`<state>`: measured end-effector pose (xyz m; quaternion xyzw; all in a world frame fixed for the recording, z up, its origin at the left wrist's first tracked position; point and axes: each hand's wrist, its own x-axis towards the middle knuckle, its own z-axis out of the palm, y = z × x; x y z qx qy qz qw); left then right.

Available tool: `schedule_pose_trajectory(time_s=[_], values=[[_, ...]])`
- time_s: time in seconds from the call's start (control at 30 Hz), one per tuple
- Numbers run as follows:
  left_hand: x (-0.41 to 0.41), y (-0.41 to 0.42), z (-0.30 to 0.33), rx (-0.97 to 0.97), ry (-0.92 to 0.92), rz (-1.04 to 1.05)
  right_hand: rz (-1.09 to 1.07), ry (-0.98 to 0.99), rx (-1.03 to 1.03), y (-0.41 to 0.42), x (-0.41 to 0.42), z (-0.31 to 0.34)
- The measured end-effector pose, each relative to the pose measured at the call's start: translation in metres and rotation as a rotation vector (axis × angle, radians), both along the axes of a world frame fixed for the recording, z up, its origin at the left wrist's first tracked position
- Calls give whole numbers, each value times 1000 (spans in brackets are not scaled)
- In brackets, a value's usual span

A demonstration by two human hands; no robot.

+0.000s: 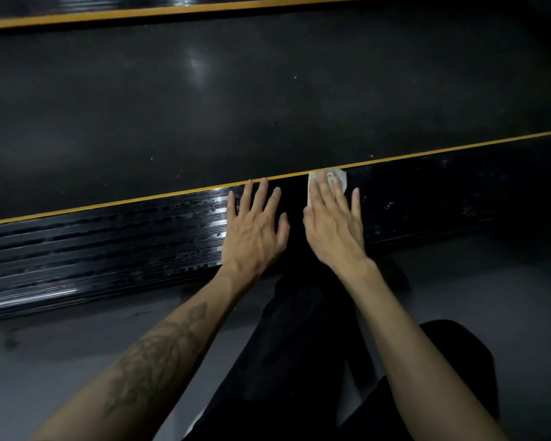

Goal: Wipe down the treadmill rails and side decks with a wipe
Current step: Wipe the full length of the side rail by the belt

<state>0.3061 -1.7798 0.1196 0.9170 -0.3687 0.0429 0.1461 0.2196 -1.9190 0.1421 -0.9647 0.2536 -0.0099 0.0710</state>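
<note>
Two hands lie flat on the near side deck (109, 249) of the treadmill as I watch remotely. My left hand (255, 224) rests bare on the ribbed black deck, fingers straight and spread, holding nothing. My right hand (334, 224), just beside it, presses one white wipe (330, 179) against the deck with straight fingers, the wipe touching the near yellow stripe (124, 203). I count two yellow stripes, one along each edge of the dark belt (268, 100). Grey floor (61, 361) lies below.

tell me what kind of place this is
Probably a gym or home workout room: a treadmill's wide black belt, a ribbed side deck edged by a yellow stripe, and a smooth grey floor.
</note>
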Motion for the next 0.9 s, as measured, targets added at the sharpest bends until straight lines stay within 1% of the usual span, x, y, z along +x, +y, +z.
schedule_pose_trajectory(time_s=[0.1, 0.2, 0.27, 0.4, 0.5, 0.6, 0.7, 0.8, 0.9], values=[[0, -2, 0, 2, 8, 2, 66, 30, -5, 8, 5, 2], [-1, -2, 0, 7, 1, -3, 104, 51, -33, -4, 15, 3], [-1, -2, 1, 1, -6, -4, 78, 49, -27, -12, 13, 1], [-2, -3, 2, -2, -3, -1, -30, -35, 0, -1, -8, -4], [-2, -4, 1, 1, 6, 1, 23, -32, 32, 10, -7, -5], [-3, -4, 2, 5, 3, -4, 71, -5, 16, -1, 6, -4], [-3, -4, 3, 16, 0, -8, 14, -23, -7, -11, 2, -4], [-3, -5, 4, 16, 9, -10, -81, -59, 27, 0, -10, -3], [-3, -5, 5, 27, 22, -14, -28, -44, 43, 9, -10, -4]])
